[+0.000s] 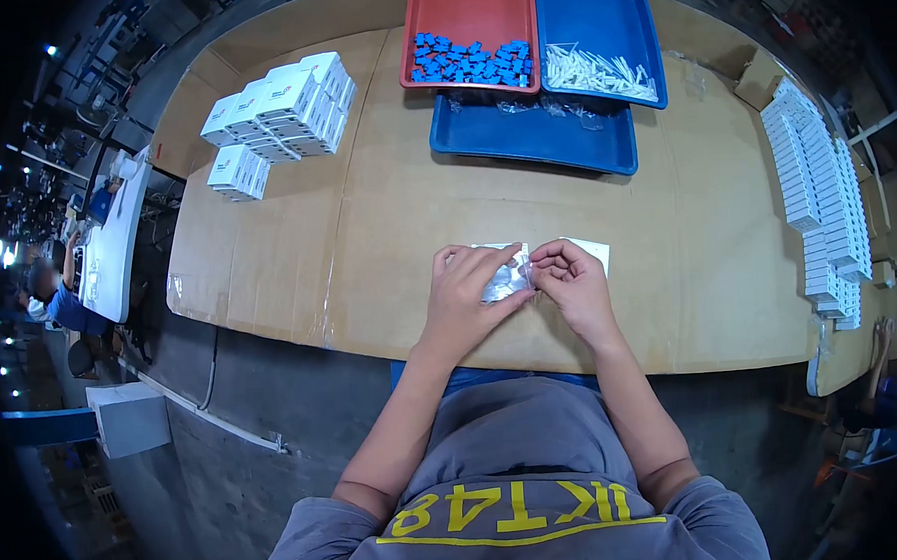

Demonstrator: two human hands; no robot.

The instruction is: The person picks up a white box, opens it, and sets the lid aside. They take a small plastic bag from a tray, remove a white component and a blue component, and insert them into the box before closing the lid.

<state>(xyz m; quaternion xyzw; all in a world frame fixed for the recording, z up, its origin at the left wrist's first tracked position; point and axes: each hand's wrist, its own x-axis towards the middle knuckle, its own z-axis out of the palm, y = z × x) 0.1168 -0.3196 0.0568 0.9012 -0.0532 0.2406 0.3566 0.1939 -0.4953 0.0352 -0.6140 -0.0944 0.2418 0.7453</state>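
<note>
Between the two hands, a small clear bag (507,279) lies sideways, its long side running from the left hand (466,291) to the right hand (570,284). Both hands pinch it just above the worktop (386,213).

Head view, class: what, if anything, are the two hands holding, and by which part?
Both the left hand and right hand pinch a small clear plastic bag between them, each at one end; its contents cannot be told.
</note>
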